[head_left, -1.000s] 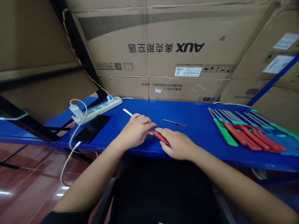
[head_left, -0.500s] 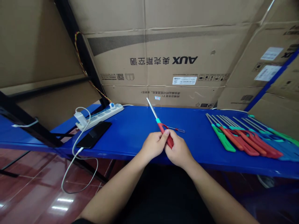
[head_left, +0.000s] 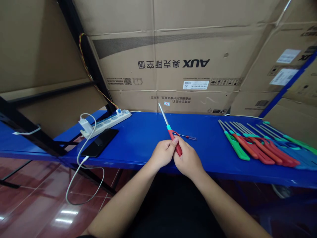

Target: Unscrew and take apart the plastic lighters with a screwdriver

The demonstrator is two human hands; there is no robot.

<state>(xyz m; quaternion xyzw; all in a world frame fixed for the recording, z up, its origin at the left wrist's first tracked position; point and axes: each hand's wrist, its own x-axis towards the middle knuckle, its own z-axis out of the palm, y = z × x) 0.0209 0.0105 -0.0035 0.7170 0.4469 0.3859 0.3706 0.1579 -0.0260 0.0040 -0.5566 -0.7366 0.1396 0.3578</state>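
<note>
Both hands hold one long-necked gas lighter (head_left: 170, 133) with a red handle, a teal collar and a silver tube that points up and away to the left. My left hand (head_left: 163, 152) is closed on the handle from the left, its thumb on the red body. From the right, my right hand (head_left: 187, 155) wraps the handle's lower part and hides some of it. Just beyond the hands a small screwdriver (head_left: 190, 137) with a clear reddish handle lies on the blue table (head_left: 138, 135); the lighter partly covers its shaft.
Several more lighters (head_left: 262, 153), green, red, orange and blue, lie in a row at the right. At the left are a black phone (head_left: 100, 142) on a white cable and a white power strip (head_left: 106, 124). Cardboard (head_left: 173, 43) walls the back; a black metal post (head_left: 32, 129) stands left.
The lighter has turned slightly, its tip shifting a little to the right and its tube steeper. Both hands keep their hold in nearly the same place.
</note>
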